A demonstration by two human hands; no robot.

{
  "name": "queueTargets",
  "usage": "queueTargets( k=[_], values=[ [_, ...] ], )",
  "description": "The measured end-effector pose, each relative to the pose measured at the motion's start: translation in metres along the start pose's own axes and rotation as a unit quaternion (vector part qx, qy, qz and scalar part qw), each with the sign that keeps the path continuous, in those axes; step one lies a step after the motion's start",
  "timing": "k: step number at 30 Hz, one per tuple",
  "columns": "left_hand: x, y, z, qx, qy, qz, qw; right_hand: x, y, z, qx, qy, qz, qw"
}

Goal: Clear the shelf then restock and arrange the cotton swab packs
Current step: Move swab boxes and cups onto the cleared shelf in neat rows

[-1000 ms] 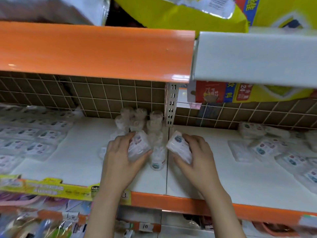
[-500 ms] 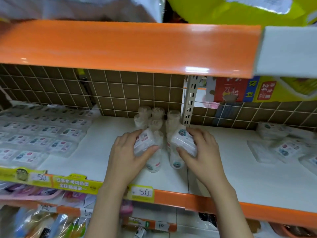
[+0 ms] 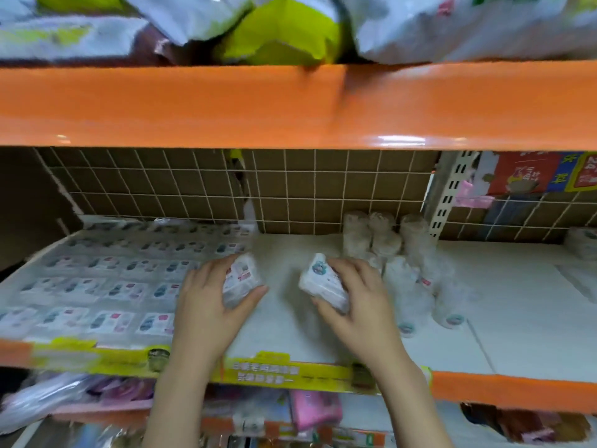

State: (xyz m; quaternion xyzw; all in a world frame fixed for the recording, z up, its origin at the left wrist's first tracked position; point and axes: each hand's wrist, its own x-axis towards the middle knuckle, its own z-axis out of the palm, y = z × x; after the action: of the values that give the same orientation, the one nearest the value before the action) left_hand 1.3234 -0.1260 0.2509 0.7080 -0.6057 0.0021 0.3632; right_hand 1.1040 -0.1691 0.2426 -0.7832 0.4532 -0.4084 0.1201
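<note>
My left hand (image 3: 210,305) grips a small clear cotton swab pack (image 3: 240,278) with a pink label, held just above the white shelf (image 3: 284,321). My right hand (image 3: 352,299) grips a second pack (image 3: 319,281) with a teal label, a short gap to the right of the first. Both packs sit over the bare middle strip of the shelf. To the left lie rows of flat swab packs (image 3: 106,286). To the right stands a cluster of round swab tubs (image 3: 403,263), some lying on their sides.
An orange shelf edge (image 3: 290,105) overhangs close above my hands, with bags (image 3: 281,30) on top. A brown grid back panel (image 3: 307,192) closes the rear. A slotted upright (image 3: 447,195) stands behind the tubs. Yellow price strips (image 3: 290,371) line the front edge; more goods fill the shelf below.
Both hands have carried their packs leftward, away from the round tubs and over the bare middle strip. The view has swung left, and the gap between the two packs has widened.
</note>
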Motion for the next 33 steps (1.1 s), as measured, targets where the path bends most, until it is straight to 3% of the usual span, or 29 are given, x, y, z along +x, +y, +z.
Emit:
queueTargets(
  k=[10, 22, 28, 33],
  values=[
    [-0.011, -0.051, -0.032, 0.013, 0.020, -0.071, 0.997, -0.011, -0.023, 0.060, -0.050, -0.131, -0.017, 0.990],
    [-0.015, -0.067, -0.038, 0.023, 0.009, -0.105, 0.994, -0.003, -0.031, 0.089, -0.038, -0.159, 0.001, 0.987],
    [-0.007, -0.117, -0.057, 0.025, 0.008, -0.104, 0.994, -0.003, -0.069, 0.135, -0.003, -0.187, -0.043, 0.981],
    [0.008, -0.170, -0.081, 0.027, -0.025, -0.097, 0.995, -0.006, -0.088, 0.158, -0.009, -0.160, -0.019, 0.987]
  ],
)
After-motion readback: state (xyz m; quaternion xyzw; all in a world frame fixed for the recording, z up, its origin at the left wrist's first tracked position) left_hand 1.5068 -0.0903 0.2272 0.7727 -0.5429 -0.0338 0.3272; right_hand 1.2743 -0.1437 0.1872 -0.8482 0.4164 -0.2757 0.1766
